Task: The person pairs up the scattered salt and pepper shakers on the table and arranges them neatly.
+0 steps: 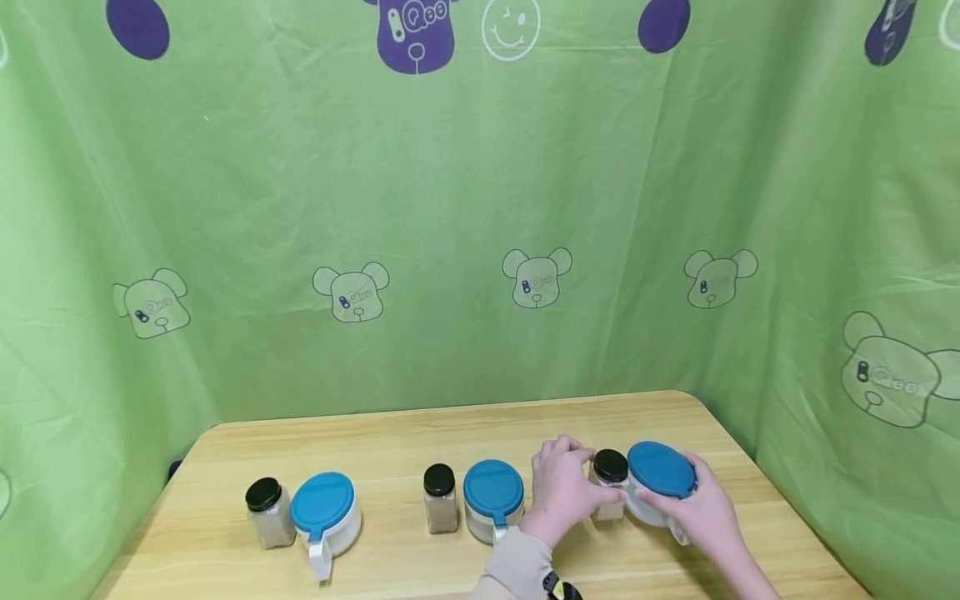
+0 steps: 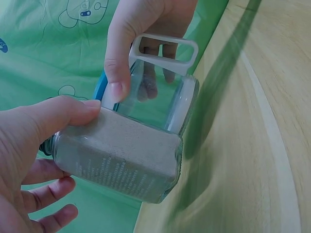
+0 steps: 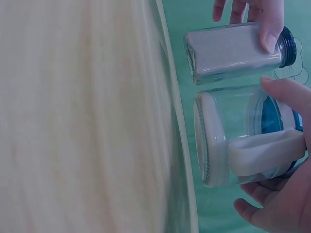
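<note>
At the right of the table, in the head view, my left hand [image 1: 558, 487] grips a square glass spice jar [image 2: 119, 158] near its black lid [image 1: 611, 465]. Pale powder fills this jar, and small print shows on one side. Just beside it, my right hand [image 1: 703, 508] holds a round glass seasoning pot [image 3: 235, 114] by its upper part, thumb and fingers around the blue lid [image 1: 662, 469]. The pot has a white handle [image 3: 262, 153] and a white band at its base. Both vessels stand side by side, bases close over the wooden table [image 2: 272, 97].
Left of my hands are a second black-lidded jar [image 1: 440, 504] and a blue-lidded pot [image 1: 492, 487], partly behind my left wrist. Another such jar [image 1: 270, 517] and pot [image 1: 324, 504] stand farther left. A green curtain [image 1: 450, 350] hangs around the table.
</note>
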Action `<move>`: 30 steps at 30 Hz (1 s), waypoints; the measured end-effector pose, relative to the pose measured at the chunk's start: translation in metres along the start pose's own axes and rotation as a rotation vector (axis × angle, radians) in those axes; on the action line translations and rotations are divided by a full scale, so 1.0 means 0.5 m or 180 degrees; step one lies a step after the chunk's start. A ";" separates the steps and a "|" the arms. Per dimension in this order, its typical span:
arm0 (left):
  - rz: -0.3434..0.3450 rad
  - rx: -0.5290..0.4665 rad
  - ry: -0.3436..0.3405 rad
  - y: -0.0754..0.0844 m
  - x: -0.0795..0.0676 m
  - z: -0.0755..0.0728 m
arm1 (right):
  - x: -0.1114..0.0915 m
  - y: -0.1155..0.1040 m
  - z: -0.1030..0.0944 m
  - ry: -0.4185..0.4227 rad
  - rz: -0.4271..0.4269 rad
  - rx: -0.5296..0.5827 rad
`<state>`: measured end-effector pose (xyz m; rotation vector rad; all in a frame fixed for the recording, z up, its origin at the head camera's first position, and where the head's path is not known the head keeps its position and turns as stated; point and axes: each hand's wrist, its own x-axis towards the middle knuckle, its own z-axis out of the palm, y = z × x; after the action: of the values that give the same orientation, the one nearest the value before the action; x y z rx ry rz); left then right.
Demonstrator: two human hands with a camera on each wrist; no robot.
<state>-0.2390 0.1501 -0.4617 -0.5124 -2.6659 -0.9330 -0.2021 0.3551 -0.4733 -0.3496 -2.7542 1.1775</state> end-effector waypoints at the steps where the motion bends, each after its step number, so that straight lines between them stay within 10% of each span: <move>1: -0.0005 0.0016 -0.0007 0.000 0.000 0.000 | 0.000 -0.001 0.000 -0.0009 0.0000 -0.0003; 30: -0.0044 0.0185 -0.0104 -0.004 -0.010 0.005 | -0.009 -0.005 0.009 -0.0186 -0.0005 -0.0088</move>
<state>-0.2355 0.1492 -0.4665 -0.5011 -2.7201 -0.8552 -0.1992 0.3490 -0.4747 -0.3207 -2.8226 1.1686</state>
